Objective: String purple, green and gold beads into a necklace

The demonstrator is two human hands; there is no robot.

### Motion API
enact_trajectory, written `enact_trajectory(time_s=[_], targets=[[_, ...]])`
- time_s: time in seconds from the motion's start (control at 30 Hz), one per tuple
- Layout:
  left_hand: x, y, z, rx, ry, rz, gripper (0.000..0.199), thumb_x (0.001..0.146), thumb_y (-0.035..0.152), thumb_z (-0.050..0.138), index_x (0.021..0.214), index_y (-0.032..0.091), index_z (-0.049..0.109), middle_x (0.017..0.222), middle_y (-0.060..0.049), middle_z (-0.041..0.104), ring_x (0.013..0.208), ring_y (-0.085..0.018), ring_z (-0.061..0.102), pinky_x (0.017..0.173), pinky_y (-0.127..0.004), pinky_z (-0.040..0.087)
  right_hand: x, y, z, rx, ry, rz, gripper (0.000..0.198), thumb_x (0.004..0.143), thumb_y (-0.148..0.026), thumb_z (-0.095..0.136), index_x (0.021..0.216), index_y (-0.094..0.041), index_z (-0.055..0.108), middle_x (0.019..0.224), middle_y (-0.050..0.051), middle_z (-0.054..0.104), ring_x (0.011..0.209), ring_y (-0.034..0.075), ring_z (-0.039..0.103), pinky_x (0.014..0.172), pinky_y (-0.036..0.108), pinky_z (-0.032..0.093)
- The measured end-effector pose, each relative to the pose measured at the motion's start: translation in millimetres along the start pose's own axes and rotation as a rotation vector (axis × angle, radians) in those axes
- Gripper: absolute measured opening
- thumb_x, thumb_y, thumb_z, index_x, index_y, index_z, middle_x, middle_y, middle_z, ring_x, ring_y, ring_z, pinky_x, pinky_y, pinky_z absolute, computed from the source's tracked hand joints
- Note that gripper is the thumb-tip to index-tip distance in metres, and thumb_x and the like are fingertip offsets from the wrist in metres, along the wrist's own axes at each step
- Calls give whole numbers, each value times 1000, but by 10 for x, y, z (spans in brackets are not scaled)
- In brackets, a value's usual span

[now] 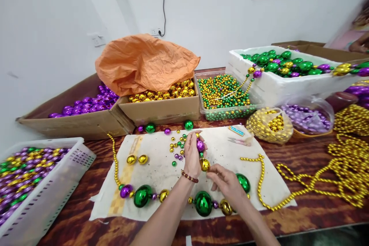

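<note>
My left hand (192, 154), with a bracelet at its wrist, is closed around a short row of shiny beads: a purple ball (200, 145), a small green bead and a gold ball (205, 165) at the lower end. Just right of that gold ball, the fingertips of my right hand (226, 180) are pinched together; what they grip is too small to make out. Below both hands a bead garland (203, 203) of green, gold and purple balls curves across the white cloth (161, 142), partly hidden by my forearms. Loose small beads (178, 144) lie left of my left hand.
Behind the cloth stand boxes of purple balls (83, 106) and gold balls (164, 94), a tub of small beads (225, 90) and a foam box (259, 84). Snips (240, 141) lie on the cloth. Gold bead strings (346, 169) pile up right; a white basket (66, 177) stands left.
</note>
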State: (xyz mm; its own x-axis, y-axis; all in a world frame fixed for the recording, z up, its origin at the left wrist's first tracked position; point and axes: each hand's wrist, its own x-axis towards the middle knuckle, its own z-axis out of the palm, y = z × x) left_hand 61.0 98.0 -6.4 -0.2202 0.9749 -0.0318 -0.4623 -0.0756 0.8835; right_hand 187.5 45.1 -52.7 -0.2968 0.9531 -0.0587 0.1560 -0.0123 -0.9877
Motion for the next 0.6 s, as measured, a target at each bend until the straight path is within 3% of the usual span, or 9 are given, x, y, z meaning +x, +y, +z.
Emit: enact_trajectory(time_s=[0.13, 0.23, 0.43, 0.6], targets=[[-27, -26, 20, 142, -138, -1, 33, 89, 48, 47, 110, 22, 55, 79, 1, 50, 54, -7, 49, 37, -15, 33, 351, -302, -310, 43, 168, -82, 24, 87, -40, 55, 91, -19, 65, 53, -3, 58, 47, 13, 56, 46, 20, 39], [-83, -18, 32, 290, -194, 28, 35, 91, 45, 47, 118, 24, 53, 76, 1, 51, 55, -8, 50, 40, -16, 35, 649, -520, -402, 119, 109, -155, 22, 84, -38, 58, 91, -18, 66, 65, -1, 62, 46, 10, 53, 41, 19, 35], [-92, -11, 26, 435, -218, 113, 36, 93, 42, 45, 123, 24, 50, 77, -1, 56, 59, -10, 51, 47, -20, 39, 830, -646, -327, 139, 16, -207, 15, 79, -30, 61, 73, -17, 64, 56, -4, 56, 43, 8, 48, 42, 19, 38], [-83, -131, -27, 471, -271, 108, 35, 92, 42, 45, 118, 22, 56, 75, 0, 55, 57, -9, 50, 48, -19, 37, 928, -768, -485, 185, 228, -249, 17, 87, -37, 53, 82, -20, 54, 63, -5, 57, 45, 7, 53, 41, 16, 36]])
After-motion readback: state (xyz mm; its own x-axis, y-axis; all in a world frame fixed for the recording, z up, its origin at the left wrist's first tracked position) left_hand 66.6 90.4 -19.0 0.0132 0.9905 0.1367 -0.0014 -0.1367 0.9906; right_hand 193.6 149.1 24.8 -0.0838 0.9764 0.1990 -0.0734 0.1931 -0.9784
